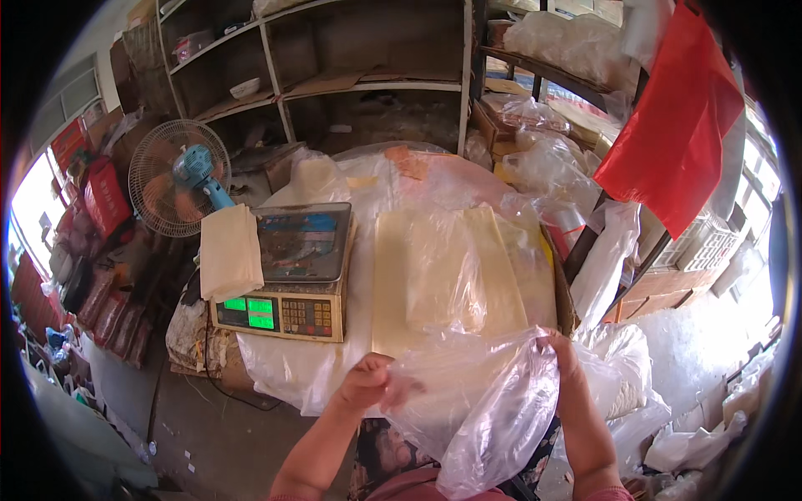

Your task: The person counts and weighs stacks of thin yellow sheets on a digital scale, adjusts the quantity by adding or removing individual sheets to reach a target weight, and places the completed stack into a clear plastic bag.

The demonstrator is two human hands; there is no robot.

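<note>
Between both hands a large clear plastic bag is stretched, its lower part hanging over the lap. My left hand grips its left side, with some fingers seen blurred through the film. My right hand is closed on its upper right edge. Beyond the hands, cream-coloured sheets or flat bags lie on the plastic-covered table, partly under a smaller clear plastic bag. At the left, a digital counter scale has a lit green display. A folded cream stack rests on its left side, overlapping the metal pan.
An electric fan stands behind the scale at the left. Shelves rise at the back, one holding a white bowl. A red plastic sheet hangs at the right, near a cardboard box edge. A black cable hangs at the table's front left.
</note>
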